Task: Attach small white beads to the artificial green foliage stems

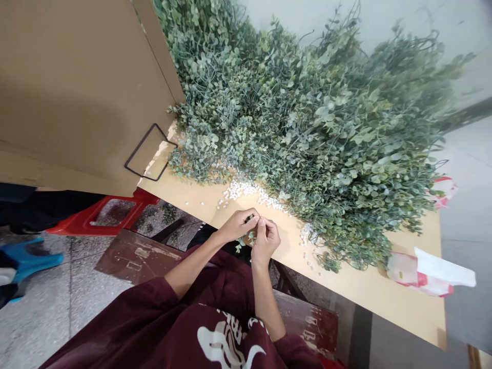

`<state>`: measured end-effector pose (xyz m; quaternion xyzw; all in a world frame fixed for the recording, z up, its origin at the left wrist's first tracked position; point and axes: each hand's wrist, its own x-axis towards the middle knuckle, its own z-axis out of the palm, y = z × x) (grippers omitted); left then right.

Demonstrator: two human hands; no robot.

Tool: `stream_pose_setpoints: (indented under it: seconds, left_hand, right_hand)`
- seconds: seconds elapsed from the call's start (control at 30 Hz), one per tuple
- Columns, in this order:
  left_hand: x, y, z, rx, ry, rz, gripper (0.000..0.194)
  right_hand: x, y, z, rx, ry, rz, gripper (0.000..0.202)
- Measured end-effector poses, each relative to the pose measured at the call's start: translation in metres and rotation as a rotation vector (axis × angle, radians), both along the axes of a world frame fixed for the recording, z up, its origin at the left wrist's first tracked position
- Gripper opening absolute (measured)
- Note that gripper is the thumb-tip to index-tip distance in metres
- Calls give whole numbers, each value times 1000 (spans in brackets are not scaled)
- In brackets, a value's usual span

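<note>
My left hand [241, 225] and my right hand [266, 240] meet at the fingertips just above the table's near edge. A thin sprig of green artificial leaves [241, 245] hangs below my left hand, whose fingers are closed on it. My right thumb and fingers are pinched together against the left fingertips; whatever is between them is too small to make out. Beyond my hands lie many small white pieces [242, 189], bead-like, scattered on the table [357, 287]. A big heap of artificial eucalyptus-like foliage [307, 118] covers most of the tabletop.
A large cardboard box [77, 92] stands at the left, a dark wire frame [132, 156] by its edge. A red-and-white tissue packet [418, 271] lies at the right end. Below are a wooden bench [134, 256], a red stool [96, 215] and a blue stool [33, 259].
</note>
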<state>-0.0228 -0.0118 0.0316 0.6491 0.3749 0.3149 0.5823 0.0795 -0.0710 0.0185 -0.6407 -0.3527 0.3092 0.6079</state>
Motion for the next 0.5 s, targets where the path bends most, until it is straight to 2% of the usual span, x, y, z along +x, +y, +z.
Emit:
stream_pose_setpoints:
  seconds: [0.17,0.33,0.43,0.5]
  left_hand:
    - [2,1,1,14,-23,10,32]
    - [4,-3,-2,-40,-61,172,36]
    - [1,-4,-4,-42,-82,246,40]
    - [-1,-5,-4,-6,-105,252,42]
  right_hand:
    - [17,2,10,-90,-78,88,22]
    - [52,20,14,-174,-163,204,30]
    - [65,37,15,-228,-334,266,30]
    - [67,46,16,-270,-473,330,19]
